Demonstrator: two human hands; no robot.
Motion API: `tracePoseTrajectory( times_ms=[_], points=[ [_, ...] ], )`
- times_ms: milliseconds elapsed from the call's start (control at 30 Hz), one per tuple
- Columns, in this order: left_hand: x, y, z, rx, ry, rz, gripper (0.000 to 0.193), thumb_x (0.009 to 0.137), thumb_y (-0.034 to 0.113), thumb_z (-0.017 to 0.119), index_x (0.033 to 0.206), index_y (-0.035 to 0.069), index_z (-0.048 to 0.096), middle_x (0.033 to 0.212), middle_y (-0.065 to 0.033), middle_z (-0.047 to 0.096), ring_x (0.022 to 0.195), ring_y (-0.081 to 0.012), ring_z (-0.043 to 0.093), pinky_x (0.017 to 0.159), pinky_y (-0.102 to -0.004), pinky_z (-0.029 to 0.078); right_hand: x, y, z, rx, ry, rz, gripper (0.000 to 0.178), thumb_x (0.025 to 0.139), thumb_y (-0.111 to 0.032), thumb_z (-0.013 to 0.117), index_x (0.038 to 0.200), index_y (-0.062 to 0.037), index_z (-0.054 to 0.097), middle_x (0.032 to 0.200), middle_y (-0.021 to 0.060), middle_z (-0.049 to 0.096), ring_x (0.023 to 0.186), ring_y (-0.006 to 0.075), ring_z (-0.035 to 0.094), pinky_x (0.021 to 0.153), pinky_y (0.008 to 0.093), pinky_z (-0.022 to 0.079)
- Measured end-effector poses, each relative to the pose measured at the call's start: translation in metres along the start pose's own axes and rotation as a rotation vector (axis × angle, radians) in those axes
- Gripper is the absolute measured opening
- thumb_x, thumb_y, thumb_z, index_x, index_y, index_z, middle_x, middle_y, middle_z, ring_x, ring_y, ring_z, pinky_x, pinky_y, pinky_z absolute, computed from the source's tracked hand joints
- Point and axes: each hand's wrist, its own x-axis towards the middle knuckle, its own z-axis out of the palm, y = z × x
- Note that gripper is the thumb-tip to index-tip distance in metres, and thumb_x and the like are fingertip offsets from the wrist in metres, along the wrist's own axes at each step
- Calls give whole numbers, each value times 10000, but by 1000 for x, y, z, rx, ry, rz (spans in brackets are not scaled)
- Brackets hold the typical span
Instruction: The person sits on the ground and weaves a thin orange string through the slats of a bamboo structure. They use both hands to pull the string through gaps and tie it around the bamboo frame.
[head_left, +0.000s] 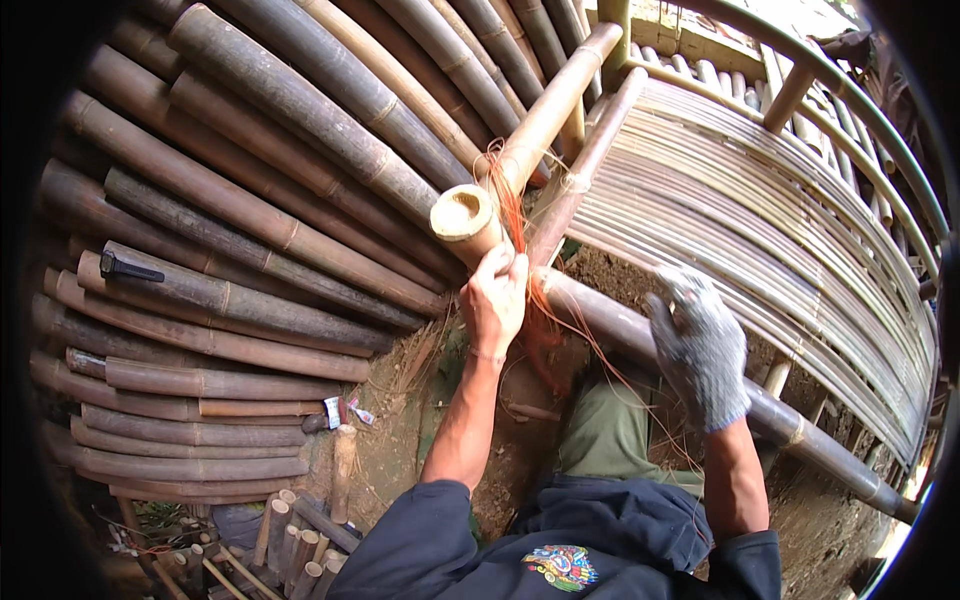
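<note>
One left hand [495,307], one right hand [706,350] (gloved), one orange-strand bundle [509,208].

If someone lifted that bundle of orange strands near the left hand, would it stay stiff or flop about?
Probably floppy: the orange strands bend and trail in loose curves. They're likely light, since each looks thin as string. They may tangle too, as loose ends stray and cross close to the left hand.

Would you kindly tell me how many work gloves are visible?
1: a grey knitted glove on the right hand. The left hand, by the open-ended bamboo post, is bare. Others may be hidden.
</note>
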Motion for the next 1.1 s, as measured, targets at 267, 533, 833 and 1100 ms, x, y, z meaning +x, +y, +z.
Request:
tracePoseTrajectory(
  times_ms=[267,533,833,1100],
  points=[
    [84,81,-54,597,158,311,458,790,452,766,972,33,725,1122,-130,601,1102,-328,529,966,-468,417,68,-4,40,65,48,-57,241,892,-198,679,1094,-68,684,1045,162,687,954,337,674,812,391,543],
    [153,99,-63,191,-178,288,245,874,297,706,809,61,719,830,-65,683,744,-204,646,712,-346,519,39,13,31,259,-46,120,256,876,-180,700,1091,-43,680,1045,181,685,974,325,677,846,390,543],
    [117,289,-106,-289,-680,407,289,978,280,617,959,2,695,834,-41,692,764,-115,654,754,-263,544,97,-85,-61,884,-200,-110,606,877,-348,731,1330,5,536,1174,135,665,1019,165,615,879,324,490],
    [64,210,-54,-501,126,616,464,918,339,713,1144,-47,588,1049,-146,618,972,-215,597,914,-343,490,109,-90,-88,1159,-167,15,304,1006,-298,556,1056,-17,660,856,102,729,523,101,596,447,228,458]
  ],
)
